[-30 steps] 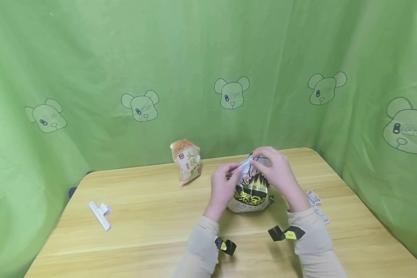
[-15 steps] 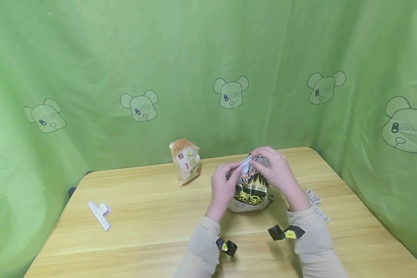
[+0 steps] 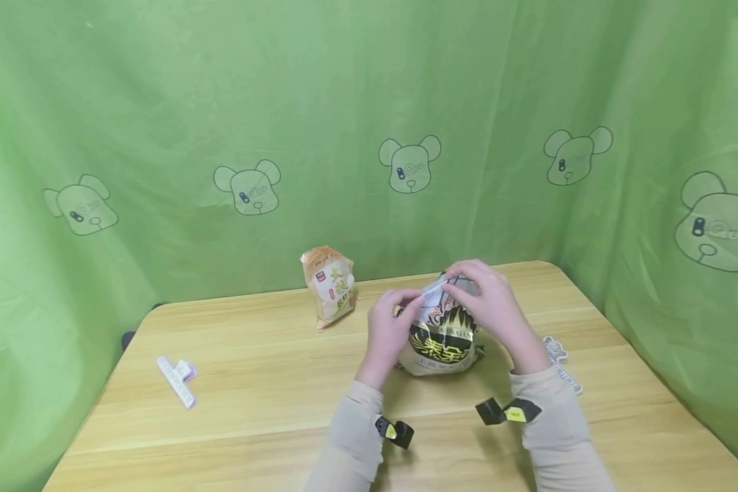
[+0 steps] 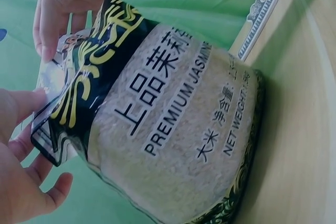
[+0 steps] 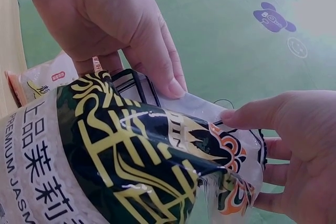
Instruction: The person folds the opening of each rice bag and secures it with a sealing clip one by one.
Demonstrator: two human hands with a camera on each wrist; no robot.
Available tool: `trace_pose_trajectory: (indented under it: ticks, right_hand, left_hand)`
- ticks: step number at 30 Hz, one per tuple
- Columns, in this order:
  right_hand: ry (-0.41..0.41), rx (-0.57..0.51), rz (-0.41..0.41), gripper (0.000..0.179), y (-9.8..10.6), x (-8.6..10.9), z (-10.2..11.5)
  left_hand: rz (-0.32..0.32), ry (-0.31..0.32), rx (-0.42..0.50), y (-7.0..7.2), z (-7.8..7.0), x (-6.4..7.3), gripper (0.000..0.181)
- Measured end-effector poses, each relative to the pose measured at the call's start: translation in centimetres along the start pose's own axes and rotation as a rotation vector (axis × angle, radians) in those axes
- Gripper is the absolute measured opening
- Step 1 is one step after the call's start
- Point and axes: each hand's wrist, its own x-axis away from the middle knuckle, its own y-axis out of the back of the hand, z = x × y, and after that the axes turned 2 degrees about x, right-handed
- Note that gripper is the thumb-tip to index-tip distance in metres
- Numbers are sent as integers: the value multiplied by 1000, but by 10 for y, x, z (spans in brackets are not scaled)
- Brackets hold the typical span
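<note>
A clear and black bag of jasmine rice [image 3: 439,348] stands on the table, its top folded over. My left hand [image 3: 389,328] pinches the left part of the folded top between thumb and fingers. At the right part of the fold, my right hand [image 3: 488,301] does the same. In the left wrist view, the bag's printed front [image 4: 163,108] faces the camera, with the left hand [image 4: 26,156] below and the right hand [image 4: 73,3] above. The right wrist view has the folded flap [image 5: 199,111] stretched between the left hand [image 5: 121,30] and right hand [image 5: 299,145].
A smaller orange and white food package [image 3: 332,290] stands at the table's back. A white and purple bag clip [image 3: 177,379] lies at left. Another flat white clip [image 3: 562,365] lies at right, partly behind my right forearm. Green curtains [image 3: 332,102] surround the table [image 3: 252,410].
My left hand has shifted slightly left along the folded top of the rice bag. The right hand has barely moved, and both keep hold of the bag.
</note>
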Motion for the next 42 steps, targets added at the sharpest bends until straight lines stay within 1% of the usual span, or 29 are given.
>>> trace_pose_trajectory:
  ticks: [5, 11, 18, 25, 33, 42]
  right_hand:
    - [-5, -13, -1, 16, 0, 0, -2]
    - [-19, -13, -8, 19, 0, 0, -4]
    - [-44, -17, -5, 20, 3, 0, -6]
    - [-65, -22, -25, 20, 7, 1, -7]
    - [-46, -14, -46, 19, 8, 0, -10]
    - [-37, -17, -62, 19, 10, -1, -13]
  left_hand:
    - [15, 13, -9, 4, 2, -1, 19]
    - [51, 59, -1, 9, 7, -3, 19]
    - [73, 49, -35, 15, 12, -6, 20]
    - [98, 61, -42, 22, 18, -7, 19]
    - [114, 60, -21, 28, 23, -10, 19]
    - [127, 67, -27, 31, 21, -11, 18]
